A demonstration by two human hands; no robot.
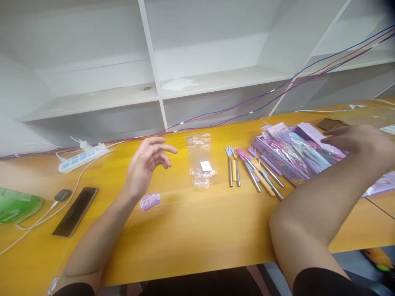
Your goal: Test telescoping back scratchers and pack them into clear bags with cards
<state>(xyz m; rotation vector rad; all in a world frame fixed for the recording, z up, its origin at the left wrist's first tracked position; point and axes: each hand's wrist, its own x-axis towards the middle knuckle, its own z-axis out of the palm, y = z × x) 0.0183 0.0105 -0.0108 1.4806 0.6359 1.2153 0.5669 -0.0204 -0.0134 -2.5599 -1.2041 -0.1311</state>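
In the head view, a glossy wooden counter (200,238) of warm yellow-orange runs below smooth white shelving (216,85). The left hand (143,164) hangs above it with palm turned inward, the fingers parted and softly bent, gripping nothing. Just below this hand lie small purple printed cards (150,202), flat and slightly fanned.

To the right of the left hand, a clear plastic sleeve (197,158) lies flat, its film crinkled and shiny at both ends, with a square white label (205,166) on it. Beside the sleeve, loose scratchers (264,182) are spread on the counter: claw-like heads shaped as little hands, in blue, yellow, pink and purple, with slim, polished metal rods and smooth, rounded coloured grips.

Right of these sits a patterned purple box (277,162), rectangular and open, heaped with glossy film packets (296,150) that gleam in creases. The right hand (361,139) is over the box's far right side, its fingers stretched leftward; it is blurred, and I cannot tell how far it is closed or whether it holds anything.

On the left, a flat dark phone (75,211) with a glassy face lies near a white power strip (83,158) with blue panels. A rounded black adapter (62,195) joins a thin white cable, close to a shiny green pouch (21,205).
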